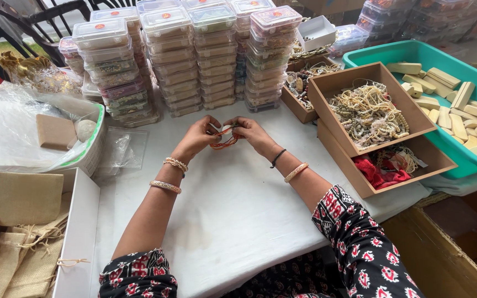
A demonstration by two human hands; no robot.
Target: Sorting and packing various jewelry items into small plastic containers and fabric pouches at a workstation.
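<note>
Currently your left hand [199, 134] and right hand [251, 132] both pinch the red-orange thread bracelet [223, 141], stretched between them above the white table [238, 204]. Uneven pull could likely snap it; the stacked clear boxes [194, 55] stand just beyond your fingers.

On the surface [238, 209], stacked lidded boxes [183, 55] stand behind the two hands. Open trays of beads [368, 113] lie to the right, a tub of blocks [454, 94] beyond them. Cloth pouches [17, 221] sit in a box at left.
</note>
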